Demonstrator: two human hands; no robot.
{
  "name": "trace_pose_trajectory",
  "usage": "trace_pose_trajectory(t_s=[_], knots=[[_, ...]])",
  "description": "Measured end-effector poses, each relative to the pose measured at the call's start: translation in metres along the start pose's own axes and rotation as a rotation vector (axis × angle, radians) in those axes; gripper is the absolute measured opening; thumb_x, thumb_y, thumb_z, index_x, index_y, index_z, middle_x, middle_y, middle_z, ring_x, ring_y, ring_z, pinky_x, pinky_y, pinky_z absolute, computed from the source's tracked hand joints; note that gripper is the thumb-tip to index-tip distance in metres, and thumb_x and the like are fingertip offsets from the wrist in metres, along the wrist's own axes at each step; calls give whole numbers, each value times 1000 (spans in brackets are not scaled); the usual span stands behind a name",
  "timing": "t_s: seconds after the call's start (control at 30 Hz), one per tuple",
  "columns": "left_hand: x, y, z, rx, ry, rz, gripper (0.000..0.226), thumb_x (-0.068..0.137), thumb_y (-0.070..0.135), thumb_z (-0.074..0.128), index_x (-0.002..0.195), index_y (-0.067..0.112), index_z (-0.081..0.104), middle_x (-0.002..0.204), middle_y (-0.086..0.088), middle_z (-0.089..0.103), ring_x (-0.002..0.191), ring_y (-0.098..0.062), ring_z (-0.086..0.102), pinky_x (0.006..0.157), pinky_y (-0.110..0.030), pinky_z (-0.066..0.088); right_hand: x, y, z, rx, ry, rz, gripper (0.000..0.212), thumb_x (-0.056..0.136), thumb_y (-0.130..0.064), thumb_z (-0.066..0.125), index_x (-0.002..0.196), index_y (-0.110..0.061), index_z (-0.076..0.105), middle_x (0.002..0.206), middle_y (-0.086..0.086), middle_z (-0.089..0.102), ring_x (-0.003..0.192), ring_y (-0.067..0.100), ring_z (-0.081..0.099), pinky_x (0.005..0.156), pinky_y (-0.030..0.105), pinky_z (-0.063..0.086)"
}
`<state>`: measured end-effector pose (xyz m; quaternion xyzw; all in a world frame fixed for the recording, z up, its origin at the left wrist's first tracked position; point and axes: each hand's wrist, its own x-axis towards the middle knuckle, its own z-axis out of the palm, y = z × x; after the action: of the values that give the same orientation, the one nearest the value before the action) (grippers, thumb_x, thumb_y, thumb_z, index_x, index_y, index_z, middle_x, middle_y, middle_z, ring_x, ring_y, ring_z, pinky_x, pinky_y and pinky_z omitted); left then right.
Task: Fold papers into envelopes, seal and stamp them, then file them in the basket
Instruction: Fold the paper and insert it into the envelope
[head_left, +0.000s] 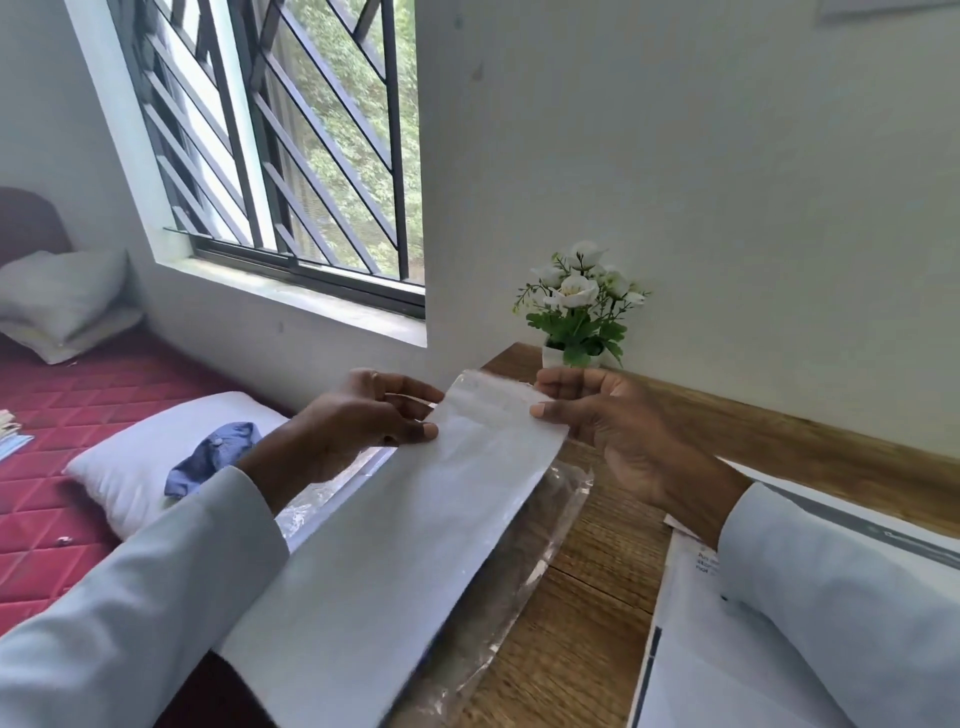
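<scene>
A long white envelope (395, 545) is held up above the wooden table (597, 561), its far short end toward the wall. My left hand (363, 415) pinches the left side of that far end between thumb and fingers. My right hand (602, 415) pinches the right corner of the same end. The flap at the far end looks glossy and folded. Under the envelope lies a clear plastic sleeve (540, 525) on the table. White printed papers (691, 649) lie at the lower right, partly under my right sleeve. No basket or stamp is in view.
A small pot of white flowers (576, 306) stands at the table's back edge against the wall. Left of the table is a bed with a red mattress (62, 415), a white pillow (150, 462) and a blue cloth (208, 457). A barred window (291, 145) is behind.
</scene>
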<state>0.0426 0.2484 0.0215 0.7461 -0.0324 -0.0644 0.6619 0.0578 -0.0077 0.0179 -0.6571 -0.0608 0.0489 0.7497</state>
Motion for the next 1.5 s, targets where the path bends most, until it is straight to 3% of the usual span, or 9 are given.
trace_pose_trajectory(t_s=[0.1,0.27,0.47,0.57,0.67,0.77,0.93,1.13,1.5], knots=[[2,20,7,47,-78,32,43,71,-18,69,113,-11,64,97,-26,69,71,-20,70,60,-23,58,-4,-15,-9,2,-12,-37,43,67,9,78,109,0,70,102,12,74,95,23,70,81,31,61],[10,63,38,176,-226,119,41,69,-6,75,109,-6,69,114,-37,62,94,-34,61,96,-50,48,-28,-47,-32,-71,-45,-60,39,71,4,79,109,-1,71,97,13,76,86,24,73,74,33,60],[34,95,98,309,-319,222,29,79,-11,68,107,-6,69,105,-34,66,86,-28,60,78,-32,56,-64,-65,-75,-219,120,-130,29,72,-2,82,98,3,70,96,23,74,82,31,72,77,47,60],[47,95,136,524,-292,376,29,80,9,77,108,10,73,101,-19,73,84,-14,63,88,-40,54,-81,-66,-104,-219,220,-135,18,75,-6,81,88,-2,69,86,23,71,76,29,68,72,41,60],[40,81,176,799,-323,542,70,73,44,79,136,28,52,123,9,60,109,-8,55,91,-27,44,-98,-62,-134,-192,302,-122,14,78,-6,79,85,-7,67,80,15,69,69,25,65,62,33,58],[26,57,216,1070,-361,657,119,57,74,73,150,38,9,148,10,29,133,-14,29,109,-33,27,-113,-54,-162,-175,393,-120,11,80,-5,76,83,-11,66,75,7,71,62,19,64,54,24,52],[29,22,257,1172,-287,891,131,47,94,56,150,34,3,148,6,24,133,-19,24,114,-47,21,-131,-38,-188,-15,492,-90,8,87,-10,69,94,-10,65,84,9,72,69,21,64,58,27,52],[28,11,270,1223,-191,956,133,53,97,44,152,20,-1,153,0,18,141,-21,18,113,-67,8,-132,-34,-200,165,483,-67,26,94,-13,60,118,-3,62,106,16,73,85,26,71,67,34,61],[34,33,255,1248,-99,1116,111,67,75,53,151,13,19,144,-9,40,132,-28,38,111,-71,9,-135,-35,-204,149,361,-163,46,83,-11,67,128,-3,60,120,16,71,111,31,68,88,38,58]])
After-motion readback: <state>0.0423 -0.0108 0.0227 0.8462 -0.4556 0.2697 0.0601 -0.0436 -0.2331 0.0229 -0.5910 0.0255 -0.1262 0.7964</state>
